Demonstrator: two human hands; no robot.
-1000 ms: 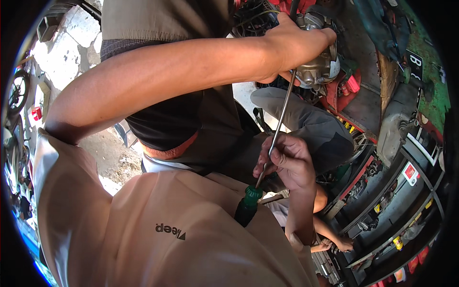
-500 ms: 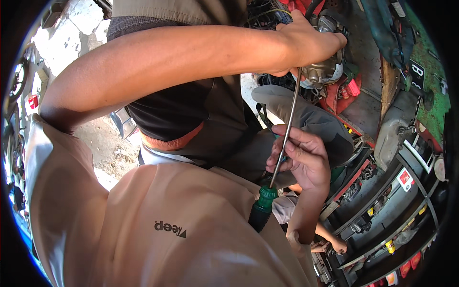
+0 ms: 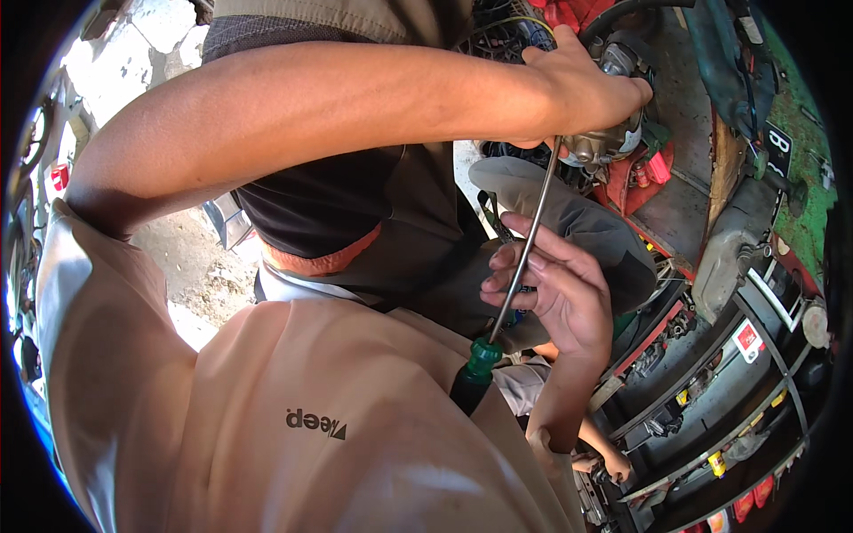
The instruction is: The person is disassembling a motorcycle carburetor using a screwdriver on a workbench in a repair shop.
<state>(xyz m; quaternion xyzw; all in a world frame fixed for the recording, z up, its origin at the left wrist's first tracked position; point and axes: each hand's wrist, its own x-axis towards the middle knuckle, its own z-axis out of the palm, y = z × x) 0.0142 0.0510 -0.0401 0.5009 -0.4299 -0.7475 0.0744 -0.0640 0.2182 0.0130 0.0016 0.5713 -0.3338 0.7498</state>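
Reaching across from the left, my left hand (image 3: 591, 89) is closed over a rounded metal engine part (image 3: 597, 147); its fingertips are mostly hidden behind it. A long screwdriver (image 3: 538, 209) runs slantwise down from under that hand, its tip out of sight. My right hand (image 3: 564, 289) holds the shaft loosely between thumb and bent fingers. The dark green screwdriver handle (image 3: 474, 375) lies low, against or just in front of my light shirt (image 3: 355, 373).
Red cloth or plastic (image 3: 657, 164) and cables (image 3: 506, 40) surround the engine part. A grey-trousered knee (image 3: 577, 204) is beneath my hands. Dark shelving (image 3: 693, 373) with small parts curves along the right. Another person's hand (image 3: 613, 464) shows at lower right.
The screwdriver's handle has swung slightly left and up, while its upper end stays under my left hand. My right hand's fingers have shifted a little left along with the shaft.
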